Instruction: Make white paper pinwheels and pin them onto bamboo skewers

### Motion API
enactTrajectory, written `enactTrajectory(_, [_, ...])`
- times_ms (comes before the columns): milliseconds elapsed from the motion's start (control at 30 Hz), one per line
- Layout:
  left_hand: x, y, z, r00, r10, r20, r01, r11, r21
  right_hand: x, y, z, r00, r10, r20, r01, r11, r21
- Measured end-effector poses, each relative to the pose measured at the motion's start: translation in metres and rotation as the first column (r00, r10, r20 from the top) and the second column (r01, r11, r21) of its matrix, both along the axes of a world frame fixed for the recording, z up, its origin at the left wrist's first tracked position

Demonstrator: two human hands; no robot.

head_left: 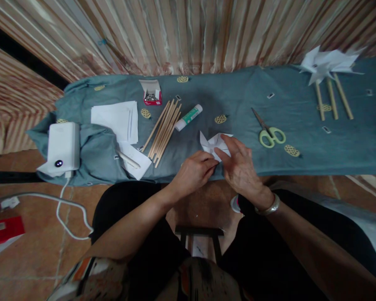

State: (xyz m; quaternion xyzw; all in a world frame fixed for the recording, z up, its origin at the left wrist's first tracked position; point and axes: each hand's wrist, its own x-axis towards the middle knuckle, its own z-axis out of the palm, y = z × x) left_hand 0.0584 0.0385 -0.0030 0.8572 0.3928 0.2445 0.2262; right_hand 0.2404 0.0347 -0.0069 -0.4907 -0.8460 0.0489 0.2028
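Between my hands, at the front edge of the cloth-covered table, is a white paper pinwheel [210, 144] with several folded points. My left hand [196, 169] pinches its near left edge with thumb and fingers together. My right hand [240, 165] grips its right side, the thumb pressed toward the middle and the fingers over the far edge. A glue stick [189, 118] with a green label lies just beyond the pinwheel. To the right rest scissors [269, 133] with light green handles. Left of the glue stick is a bundle of wooden sticks [164, 133].
A red box of metal pins [152, 95] stands open at the back. White paper sheets [114, 119] and a pencil-like stick [128, 159] lie left. A white power bank [63, 146] trails a cable. Finished pinwheels on sticks [327, 65] lie far right. Curtains [207, 33] hang behind.
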Motion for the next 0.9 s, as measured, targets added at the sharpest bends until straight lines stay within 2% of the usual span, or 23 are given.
enactTrajectory(233, [0.000,0.000,-0.001,1.000,0.007,-0.004,-0.006,1.000,0.026,-0.010,0.001,0.000,0.999,0.045,0.011,-0.045,0.999,-0.004])
enactTrajectory(500, [0.000,0.000,-0.001,0.999,0.014,0.032,-0.015,0.999,0.036,0.000,0.007,0.008,0.994,-0.051,-0.097,0.046,0.997,-0.059])
enactTrajectory(733, [0.000,0.000,0.000,1.000,0.007,-0.002,-0.006,1.000,0.015,-0.005,0.006,0.002,1.000,0.012,-0.010,-0.012,1.000,0.016])
enactTrajectory(900, [0.000,0.000,0.000,1.000,0.005,-0.008,-0.005,1.000,0.014,-0.010,0.006,-0.001,1.000,0.019,-0.010,-0.019,0.999,0.027])
